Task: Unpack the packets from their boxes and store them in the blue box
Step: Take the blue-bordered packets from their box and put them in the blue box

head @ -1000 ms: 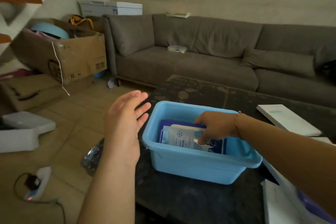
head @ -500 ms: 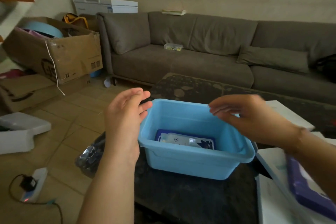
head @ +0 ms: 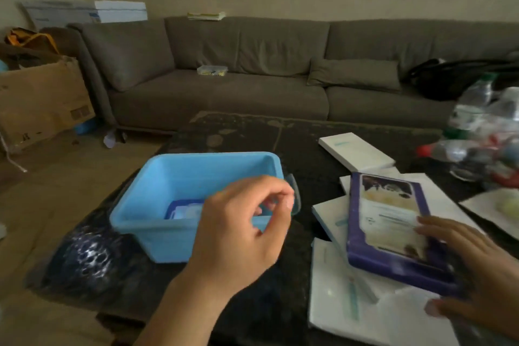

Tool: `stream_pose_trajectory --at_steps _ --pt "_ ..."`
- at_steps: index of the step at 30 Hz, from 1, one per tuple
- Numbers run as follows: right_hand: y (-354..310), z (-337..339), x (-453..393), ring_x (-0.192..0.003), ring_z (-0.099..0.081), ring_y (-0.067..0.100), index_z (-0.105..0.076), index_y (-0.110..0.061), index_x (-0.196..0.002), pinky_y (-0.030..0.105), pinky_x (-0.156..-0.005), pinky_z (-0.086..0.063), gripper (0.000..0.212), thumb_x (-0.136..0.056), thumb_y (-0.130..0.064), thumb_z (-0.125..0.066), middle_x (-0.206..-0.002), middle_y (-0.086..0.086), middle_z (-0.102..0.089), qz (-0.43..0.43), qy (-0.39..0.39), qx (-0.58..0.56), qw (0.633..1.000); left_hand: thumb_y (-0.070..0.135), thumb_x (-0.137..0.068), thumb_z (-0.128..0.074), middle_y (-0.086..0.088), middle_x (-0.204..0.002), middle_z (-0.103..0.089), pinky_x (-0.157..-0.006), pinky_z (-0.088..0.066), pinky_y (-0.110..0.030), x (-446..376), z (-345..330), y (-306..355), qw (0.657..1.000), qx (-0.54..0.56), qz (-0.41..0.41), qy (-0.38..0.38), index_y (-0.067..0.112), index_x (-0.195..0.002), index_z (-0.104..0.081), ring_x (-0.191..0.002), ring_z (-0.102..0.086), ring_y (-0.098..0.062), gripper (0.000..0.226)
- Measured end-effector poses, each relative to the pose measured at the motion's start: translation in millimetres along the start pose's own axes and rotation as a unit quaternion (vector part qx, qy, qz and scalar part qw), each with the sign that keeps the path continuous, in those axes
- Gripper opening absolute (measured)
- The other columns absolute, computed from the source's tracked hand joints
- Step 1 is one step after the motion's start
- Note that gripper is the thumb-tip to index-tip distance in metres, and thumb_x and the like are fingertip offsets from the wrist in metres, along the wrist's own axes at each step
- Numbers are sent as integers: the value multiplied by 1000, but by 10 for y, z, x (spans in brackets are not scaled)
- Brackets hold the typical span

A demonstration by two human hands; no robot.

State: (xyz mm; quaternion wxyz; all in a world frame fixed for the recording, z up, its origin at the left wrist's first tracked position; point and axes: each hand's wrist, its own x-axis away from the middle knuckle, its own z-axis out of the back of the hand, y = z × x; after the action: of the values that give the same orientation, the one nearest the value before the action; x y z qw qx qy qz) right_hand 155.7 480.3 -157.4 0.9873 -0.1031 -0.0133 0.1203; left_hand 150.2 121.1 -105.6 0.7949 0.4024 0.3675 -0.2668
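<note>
The blue box (head: 213,157) stands on the dark table (head: 252,132), left of centre, with flat packets (head: 185,209) lying on its bottom. My left hand (head: 241,230) hovers in front of the box's near right corner, fingers loosely curled, holding nothing. To the right a purple packet box (head: 384,222) lies on a pile of white flat boxes (head: 334,303). My right hand (head: 471,267) holds the purple box at its near right end, fingers on its top face and thumb below its edge.
Another white box (head: 356,154) lies farther back on the table. A clear bag of plastic bottles (head: 483,149) sits at the right. A dark shiny bag (head: 84,255) hangs at the table's left edge. A grey sofa (head: 252,98) and a cardboard carton (head: 42,101) stand behind.
My right hand left the packets in the blue box and swung right onto the purple box. My left hand moved from the box's left rim to its front. The view turned right.
</note>
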Motion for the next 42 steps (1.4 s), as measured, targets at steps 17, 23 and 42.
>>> stream_pose_trajectory --at_steps 17,23,42 --pt "-297 -141 41 -95 -63 4 -74 -19 -83 20 -77 -55 38 -89 -51 -54 -91 -17 -67 27 397 -229 889 18 -90 -64 0 -117 -71 -95 -52 -29 296 -1106 267 967 3 -138 -216 11 -105 -74 -110 -64 -11 20" --pt "-342 -118 -28 -87 -63 9 -72 -16 -81 20 -62 -55 56 -87 -66 -48 -85 -16 -66 17 428 -285 857 26 -89 -57 1 -122 -69 -90 -54 -24 269 -1221 430 957 -123 -132 -228 14 -125 -65 -114 -61 -13 39" --pt "-337 -128 10 -85 -65 9 -75 -20 -87 26 -62 -56 40 -86 -54 -55 -86 -15 -69 34 405 -288 867 13 -98 -52 5 -89 -73 -56 -50 -28 341 -1150 390 956 -163 -234 -71 19 -82 -72 -81 -61 -16 26"
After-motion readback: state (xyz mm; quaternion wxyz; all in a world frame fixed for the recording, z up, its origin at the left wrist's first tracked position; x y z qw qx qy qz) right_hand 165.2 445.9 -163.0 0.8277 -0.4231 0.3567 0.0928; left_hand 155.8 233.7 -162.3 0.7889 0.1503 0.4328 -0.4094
